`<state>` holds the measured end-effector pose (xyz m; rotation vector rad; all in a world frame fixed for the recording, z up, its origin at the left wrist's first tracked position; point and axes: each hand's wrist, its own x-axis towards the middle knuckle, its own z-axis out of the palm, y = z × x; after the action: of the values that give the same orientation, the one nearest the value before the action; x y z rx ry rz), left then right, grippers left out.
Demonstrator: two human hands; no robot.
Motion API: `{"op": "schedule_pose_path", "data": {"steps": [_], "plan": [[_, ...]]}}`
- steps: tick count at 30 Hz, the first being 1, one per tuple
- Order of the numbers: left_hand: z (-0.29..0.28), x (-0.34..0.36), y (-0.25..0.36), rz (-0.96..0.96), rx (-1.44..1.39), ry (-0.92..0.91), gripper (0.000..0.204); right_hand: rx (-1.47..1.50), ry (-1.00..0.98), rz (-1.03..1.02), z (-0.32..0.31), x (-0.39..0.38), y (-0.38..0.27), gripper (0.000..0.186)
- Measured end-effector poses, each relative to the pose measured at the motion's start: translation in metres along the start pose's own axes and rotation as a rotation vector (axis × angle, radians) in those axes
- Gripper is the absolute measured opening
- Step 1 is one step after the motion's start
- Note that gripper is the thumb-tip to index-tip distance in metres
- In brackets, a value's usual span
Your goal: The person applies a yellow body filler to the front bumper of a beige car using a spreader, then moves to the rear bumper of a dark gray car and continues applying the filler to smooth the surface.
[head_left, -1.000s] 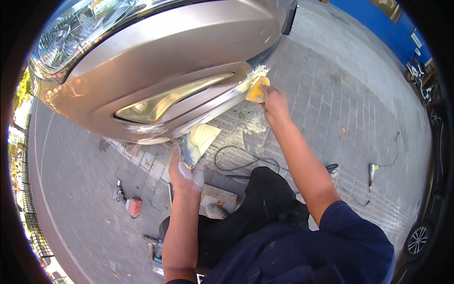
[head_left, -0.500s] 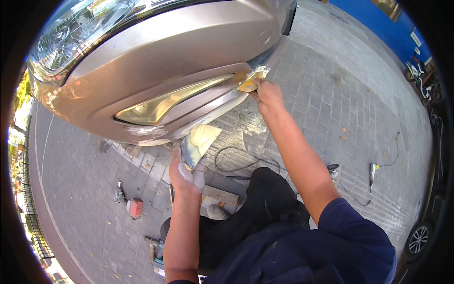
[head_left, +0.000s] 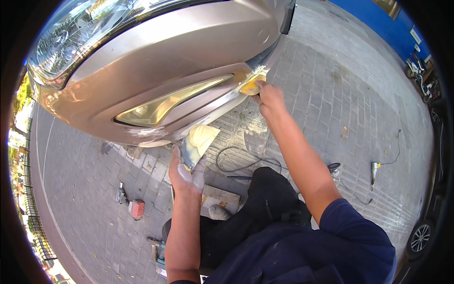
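Your right hand [head_left: 271,97] pinches a flat yellow spreader [head_left: 251,87], shifted inward, likely smoothing the curved bronze bumper [head_left: 161,61]; your left hand [head_left: 183,177] holds a cream-smeared board [head_left: 199,142].

My right hand [head_left: 271,99]: pinching a yellow spreader [head_left: 251,86] at the lower corner of the bumper [head_left: 189,52].
My left hand [head_left: 185,177]: white-smeared, holding a board [head_left: 189,156] heaped with cream paste [head_left: 204,135].
Bumper: bronze, narrow lamp [head_left: 153,111] set in, pale patches along its lower edge.
Paving [head_left: 326,104]: grey, bearing a red-ended tool [head_left: 136,208] and looped cable [head_left: 236,170].

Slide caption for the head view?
Right hand holds a yellow spreader at a bumper; left hand holds a plate of cream paste.
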<state>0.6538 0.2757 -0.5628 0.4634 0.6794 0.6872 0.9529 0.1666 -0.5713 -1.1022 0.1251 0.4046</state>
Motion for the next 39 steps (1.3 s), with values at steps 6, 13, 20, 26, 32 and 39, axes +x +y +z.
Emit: {"op": "schedule_pose_path", "data": {"steps": [6, 13, 20, 26, 32, 39], "plan": [[0.002, -0.001, 0.000, -0.016, -0.017, 0.028, 0.040, -0.043, -0.021, -0.052, 0.015, 0.000, -0.004, 0.030], [0.002, 0.001, -0.002, -0.014, -0.026, -0.026, 0.042, -0.460, -0.014, -0.332, 0.028, -0.039, 0.005, 0.029], [0.004, 0.000, 0.000, -0.006, -0.025, -0.002, 0.043, 0.027, -0.024, -0.238, -0.008, -0.012, 0.025, 0.030], [0.008, -0.006, 0.002, 0.007, -0.053, 0.000, 0.036, 0.007, 0.035, 0.011, -0.003, -0.003, 0.011, 0.033], [0.012, -0.004, 0.001, 0.003, -0.047, -0.005, 0.038, 0.043, -0.127, -0.135, 0.007, -0.022, 0.009, 0.029], [0.009, -0.004, 0.003, -0.003, -0.041, 0.000, 0.035, -0.159, -0.075, -0.190, -0.037, 0.001, 0.002, 0.033]]}}
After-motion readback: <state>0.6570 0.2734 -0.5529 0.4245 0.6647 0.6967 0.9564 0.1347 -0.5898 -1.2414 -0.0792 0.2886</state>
